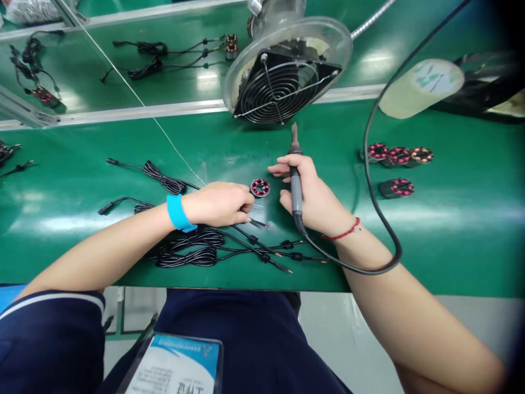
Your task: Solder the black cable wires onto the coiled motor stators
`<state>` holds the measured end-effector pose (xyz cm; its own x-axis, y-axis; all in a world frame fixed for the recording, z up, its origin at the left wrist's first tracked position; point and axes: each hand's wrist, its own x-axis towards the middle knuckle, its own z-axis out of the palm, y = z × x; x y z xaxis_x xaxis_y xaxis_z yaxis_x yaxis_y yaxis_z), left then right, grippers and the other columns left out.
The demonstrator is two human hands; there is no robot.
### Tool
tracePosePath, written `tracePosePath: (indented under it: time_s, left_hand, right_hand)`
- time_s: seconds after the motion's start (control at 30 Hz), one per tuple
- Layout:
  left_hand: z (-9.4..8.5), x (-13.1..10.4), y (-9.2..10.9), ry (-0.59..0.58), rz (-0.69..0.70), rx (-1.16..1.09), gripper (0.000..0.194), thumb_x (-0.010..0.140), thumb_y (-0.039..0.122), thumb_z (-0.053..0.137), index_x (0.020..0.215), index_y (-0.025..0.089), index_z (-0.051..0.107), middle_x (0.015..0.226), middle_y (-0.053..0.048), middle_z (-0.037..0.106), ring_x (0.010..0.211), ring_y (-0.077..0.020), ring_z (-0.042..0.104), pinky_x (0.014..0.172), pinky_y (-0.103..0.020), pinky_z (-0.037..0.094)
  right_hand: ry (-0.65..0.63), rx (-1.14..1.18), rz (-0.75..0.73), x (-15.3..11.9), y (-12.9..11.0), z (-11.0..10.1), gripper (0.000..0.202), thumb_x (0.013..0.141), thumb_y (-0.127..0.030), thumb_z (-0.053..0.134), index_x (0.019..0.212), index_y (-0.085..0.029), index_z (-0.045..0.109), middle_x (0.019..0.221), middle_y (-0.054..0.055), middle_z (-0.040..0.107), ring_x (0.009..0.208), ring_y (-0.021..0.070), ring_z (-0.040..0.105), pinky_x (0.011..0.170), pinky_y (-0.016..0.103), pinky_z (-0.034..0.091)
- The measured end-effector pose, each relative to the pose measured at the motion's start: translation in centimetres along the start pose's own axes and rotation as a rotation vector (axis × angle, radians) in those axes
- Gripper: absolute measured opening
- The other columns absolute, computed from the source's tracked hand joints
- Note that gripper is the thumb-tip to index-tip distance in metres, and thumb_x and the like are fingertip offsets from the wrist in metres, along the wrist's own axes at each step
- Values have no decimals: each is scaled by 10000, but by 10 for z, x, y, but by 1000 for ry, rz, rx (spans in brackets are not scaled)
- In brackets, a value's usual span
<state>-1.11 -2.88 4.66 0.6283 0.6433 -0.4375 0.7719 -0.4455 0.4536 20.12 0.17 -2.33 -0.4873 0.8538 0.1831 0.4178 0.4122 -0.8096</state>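
Observation:
My right hand (314, 194) grips a soldering iron (295, 175) by its grey handle, tip pointing away from me toward the fan. Its black cord (379, 208) loops off to the right and up. My left hand (219, 203), with a blue wristband (179, 212), rests on the green mat and pinches thin black wires (258, 222) just below a small round coil part (260, 187) with red windings. The coil part lies on the mat between both hands.
A bundle of black cables (192, 249) lies under my left forearm near the table's front edge. A fume fan (283, 82) stands behind. Several more coil parts (396, 164) sit at the right. A tape roll (422, 87) lies beyond them.

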Motion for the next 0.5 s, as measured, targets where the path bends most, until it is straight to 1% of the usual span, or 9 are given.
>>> tracePosePath:
  time_s: [0.07, 0.13, 0.17, 0.2, 0.3, 0.33, 0.37, 0.4, 0.5]
  left_hand:
    - [-8, -1, -4, -43, 21, -64, 129, 869, 288, 606, 882, 173, 661, 875, -21, 629, 726, -136, 533, 631, -258, 338]
    - [-16, 0, -12, -40, 12, -139, 128, 869, 272, 579, 886, 178, 665, 825, -10, 630, 696, -127, 522, 636, -255, 344]
    - [-19, 2, -16, 7, -14, -186, 127, 866, 255, 560, 868, 176, 660, 804, -6, 630, 689, -125, 519, 640, -255, 348]
    - [-20, 4, -20, 88, -52, -244, 127, 862, 236, 542, 844, 170, 649, 790, -5, 626, 688, -123, 517, 647, -255, 354]
    - [-12, 15, -28, 423, -184, -468, 102, 844, 206, 517, 799, 153, 591, 761, -5, 593, 689, -115, 505, 660, -259, 376]
    - [-7, 18, -28, 504, -215, -533, 98, 846, 215, 516, 805, 151, 578, 750, -4, 579, 678, -113, 497, 652, -258, 376]
    - [-1, 21, -28, 550, -231, -570, 106, 852, 234, 518, 816, 150, 572, 743, -1, 570, 669, -111, 487, 642, -258, 374]
    - [4, 22, -28, 566, -231, -578, 132, 864, 268, 521, 832, 150, 572, 743, 0, 567, 666, -112, 479, 633, -258, 369]
    - [14, 21, -24, 529, -194, -494, 262, 907, 400, 509, 899, 151, 591, 791, -9, 585, 695, -122, 477, 635, -265, 364]
  right_hand:
    - [-40, 22, -19, -3, 1, 2, 647, 679, -138, 566, 1291, -242, 385, 1272, 111, 624, 1210, 247, 604, 1021, 487, 485]
    - [-70, 34, -29, -3, -1, 2, 625, 706, -143, 588, 1288, -250, 388, 1270, 106, 630, 1217, 244, 598, 1044, 497, 467]
    - [-82, 35, -33, -2, -2, 2, 607, 718, -151, 596, 1282, -251, 393, 1259, 104, 636, 1212, 244, 601, 1048, 498, 463]
    - [-89, 34, -34, -2, -2, 2, 589, 731, -160, 601, 1277, -249, 398, 1248, 103, 642, 1207, 243, 604, 1052, 496, 460]
    - [-99, 40, -42, 0, -5, 2, 576, 748, -188, 615, 1279, -229, 395, 1230, 114, 650, 1206, 250, 604, 1065, 490, 448]
    - [-99, 39, -47, 0, -6, 3, 583, 749, -190, 617, 1285, -225, 389, 1227, 115, 653, 1206, 254, 601, 1066, 494, 444]
    - [-97, 33, -53, 1, -6, 4, 590, 749, -188, 618, 1290, -227, 387, 1222, 112, 658, 1202, 259, 600, 1065, 501, 440]
    - [-92, 20, -60, 1, -7, 6, 593, 747, -185, 620, 1291, -232, 389, 1214, 104, 664, 1193, 265, 600, 1060, 507, 438]
    - [-75, -23, -94, 3, -10, 11, 582, 742, -192, 638, 1277, -240, 414, 1178, 84, 679, 1142, 282, 613, 1021, 510, 455]
